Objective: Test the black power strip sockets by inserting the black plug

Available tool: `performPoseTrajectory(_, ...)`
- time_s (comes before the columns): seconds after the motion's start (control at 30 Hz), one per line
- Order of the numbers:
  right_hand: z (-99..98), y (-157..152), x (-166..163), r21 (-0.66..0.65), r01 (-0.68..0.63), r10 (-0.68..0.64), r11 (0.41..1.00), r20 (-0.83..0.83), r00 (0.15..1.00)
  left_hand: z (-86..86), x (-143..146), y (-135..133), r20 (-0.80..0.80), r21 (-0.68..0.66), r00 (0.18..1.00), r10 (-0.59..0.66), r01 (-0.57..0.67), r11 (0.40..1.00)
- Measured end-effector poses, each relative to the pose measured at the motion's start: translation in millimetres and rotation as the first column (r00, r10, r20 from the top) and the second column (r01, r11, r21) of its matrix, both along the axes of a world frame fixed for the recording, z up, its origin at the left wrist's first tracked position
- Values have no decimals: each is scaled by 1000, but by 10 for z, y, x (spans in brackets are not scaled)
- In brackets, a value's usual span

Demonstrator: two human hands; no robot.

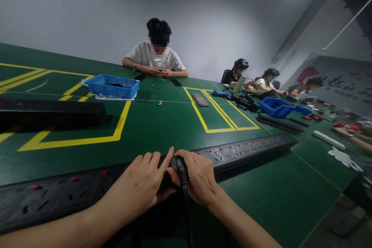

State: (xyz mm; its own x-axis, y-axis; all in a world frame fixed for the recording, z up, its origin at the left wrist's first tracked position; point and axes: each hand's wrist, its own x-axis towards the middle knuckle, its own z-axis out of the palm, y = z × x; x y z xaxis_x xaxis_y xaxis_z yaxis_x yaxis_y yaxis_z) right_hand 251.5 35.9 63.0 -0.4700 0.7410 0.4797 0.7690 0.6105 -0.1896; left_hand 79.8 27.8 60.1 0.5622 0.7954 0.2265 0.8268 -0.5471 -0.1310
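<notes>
A long black power strip (247, 150) with red switches runs across the green table in front of me. My left hand (139, 182) rests on top of the strip, fingers stretched forward and lying together. My right hand (197, 176) is closed round a black plug (180, 166) whose cable (187, 217) drops toward me. The plug sits at the strip, between my two hands; whether it is fully seated I cannot tell.
A blue bin (112, 86) stands at the far left, and another black strip (52, 113) lies on the left. A person (155, 56) sits opposite. More people, a blue bin (274, 107) and tools crowd the right. Yellow tape (122, 118) marks the table.
</notes>
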Motion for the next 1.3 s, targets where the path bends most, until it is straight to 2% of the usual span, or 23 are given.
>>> performPoseTrajectory(0.13, 4, 20, -6, 45, 25, -31, 999, 124, 992, 19, 6, 1, 16, 3, 1000, -6, 6, 1000)
performPoseTrajectory(0.27, 31, 7, -26, 39, 20, -24, 999, 100, 995, 15, 1, 3, 27, -3, 999, -20, 20, 1000)
performPoseTrajectory(0.37, 137, -2, 29, 19, 88, -85, 996, -120, 989, 27, 0, -7, 39, -12, 999, -23, 23, 1000)
performPoseTrajectory(0.47, 280, 28, 190, 46, 271, -225, 961, -431, 874, 48, 5, -23, 30, -12, 999, -11, 12, 1000)
performPoseTrajectory(0.53, 339, 73, 320, 69, 374, -289, 925, -512, 809, 57, 7, -29, 20, -9, 1000, -8, 8, 1000)
performPoseTrajectory(0.57, 349, 98, 377, 51, 381, -311, 923, -487, 817, 58, 6, -31, 18, -8, 1000, -8, 8, 1000)
performPoseTrajectory(0.67, 324, 155, 480, -74, 291, -299, 954, -275, 914, 59, 3, -27, 25, -3, 1000, -10, 10, 1000)
performPoseTrajectory(0.83, 332, 117, 467, -133, 108, -120, 985, -84, 989, 70, 2, -16, 37, -8, 999, -14, 15, 1000)
performPoseTrajectory(0.97, 395, 60, 428, -159, 27, -17, 987, 62, 998, 74, 6, -16, 37, -27, 999, -9, 10, 1000)
performPoseTrajectory(1.13, 372, 44, 363, -117, 49, -27, 992, 186, 982, 53, 6, -7, 42, -16, 999, -4, 5, 1000)
performPoseTrajectory(1.3, 354, 42, 315, -153, 31, 8, 988, 249, 969, 45, 5, -4, 39, -14, 999, -11, 12, 1000)
